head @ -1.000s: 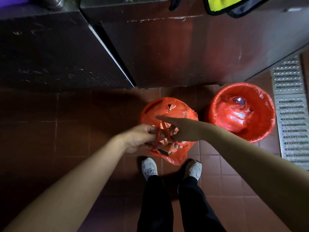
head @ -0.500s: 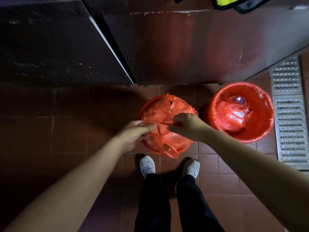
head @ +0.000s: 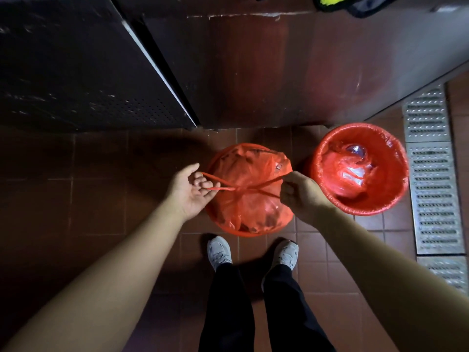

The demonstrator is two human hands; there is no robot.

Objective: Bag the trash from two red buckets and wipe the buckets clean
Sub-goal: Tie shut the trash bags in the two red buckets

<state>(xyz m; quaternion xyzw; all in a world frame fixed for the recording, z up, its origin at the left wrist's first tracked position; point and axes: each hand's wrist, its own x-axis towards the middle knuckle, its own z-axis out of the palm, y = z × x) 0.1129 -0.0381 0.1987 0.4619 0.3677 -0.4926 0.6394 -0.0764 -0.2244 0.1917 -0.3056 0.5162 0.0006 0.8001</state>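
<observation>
Bag (head: 250,189) handles stretch between loosely curled left hand (head: 189,190) fingers and pinching right hand (head: 300,193) fingers.

Single head-worn wide-angle view, looking steeply down from standing height, tiled floor (head: 96,199) and own shoes (head: 219,251) below, arms reaching forward

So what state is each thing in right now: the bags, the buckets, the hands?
Near bag: gathered shut, its two handle strips crossed at the middle and pulled outward.
Near bucket: upright on the floor, bag still inside.
Far bucket: upright, top open.
Far bag: still folded over that bucket's rim, untied, trash inside.
Left hand: fingers curled on one strip.
Right hand: fist closed on the other strip.
</observation>
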